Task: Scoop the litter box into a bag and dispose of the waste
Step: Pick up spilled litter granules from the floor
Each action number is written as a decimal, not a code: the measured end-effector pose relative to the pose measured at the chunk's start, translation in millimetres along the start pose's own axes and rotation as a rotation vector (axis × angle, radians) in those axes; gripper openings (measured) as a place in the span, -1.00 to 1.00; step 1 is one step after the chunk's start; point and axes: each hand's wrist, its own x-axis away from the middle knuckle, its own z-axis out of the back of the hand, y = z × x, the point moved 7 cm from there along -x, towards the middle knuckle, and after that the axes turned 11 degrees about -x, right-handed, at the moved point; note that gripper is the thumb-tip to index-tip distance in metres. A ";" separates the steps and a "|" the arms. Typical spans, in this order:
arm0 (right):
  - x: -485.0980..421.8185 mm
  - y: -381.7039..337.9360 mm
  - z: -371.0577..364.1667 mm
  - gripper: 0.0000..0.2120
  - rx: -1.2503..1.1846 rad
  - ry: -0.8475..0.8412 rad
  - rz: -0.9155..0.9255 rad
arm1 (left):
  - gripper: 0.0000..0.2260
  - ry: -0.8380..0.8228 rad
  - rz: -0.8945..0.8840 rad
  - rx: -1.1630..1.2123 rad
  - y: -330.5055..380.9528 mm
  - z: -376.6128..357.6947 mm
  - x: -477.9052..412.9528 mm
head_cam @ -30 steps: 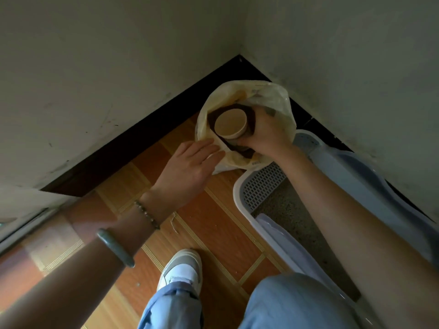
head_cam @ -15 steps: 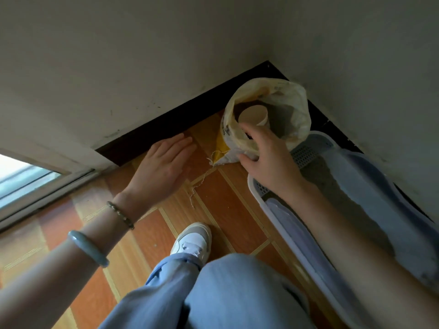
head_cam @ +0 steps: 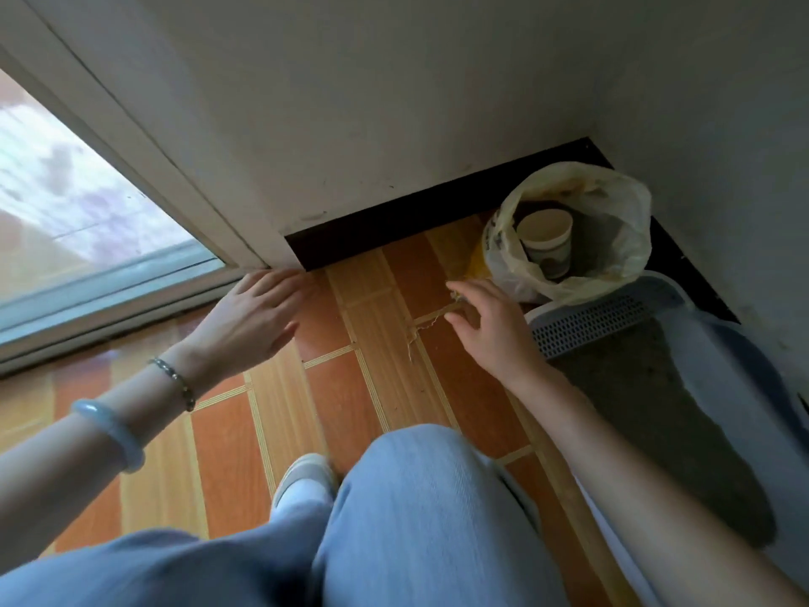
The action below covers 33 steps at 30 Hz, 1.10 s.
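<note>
1. Two bare hands hang over the tiled floor [head_cam: 341, 414], and both hold nothing.
2. The left hand [head_cam: 251, 319] is flat with fingers spread wide.
3. The right hand [head_cam: 490, 326] is loose and open, just beside a thin string [head_cam: 420, 330] on the floor.
4. A yellow plastic bag [head_cam: 608, 190] sits open in the corner with a paper cup [head_cam: 547, 245] inside.
5. The bag touches the end of the litter box [head_cam: 613, 308], which holds grey litter [head_cam: 656, 422].
</note>
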 end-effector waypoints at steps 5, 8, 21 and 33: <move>-8.1 7.8 -45.9 -0.68 0.032 -0.062 0.011 | -0.52 0.006 0.129 0.073 -3.6 -38.9 12.1; -18.7 5.2 -93.4 -0.69 -0.022 -0.156 0.001 | -0.51 -0.049 0.254 0.151 -3.4 -70.4 32.5; -42.6 -8.7 -278.2 -0.81 0.001 -0.452 0.115 | -0.53 -0.094 0.609 0.377 -10.5 -161.6 117.8; -56.4 -10.5 -298.9 -0.93 0.165 -0.465 0.315 | -0.57 -0.018 0.843 0.665 -11.6 -177.9 129.0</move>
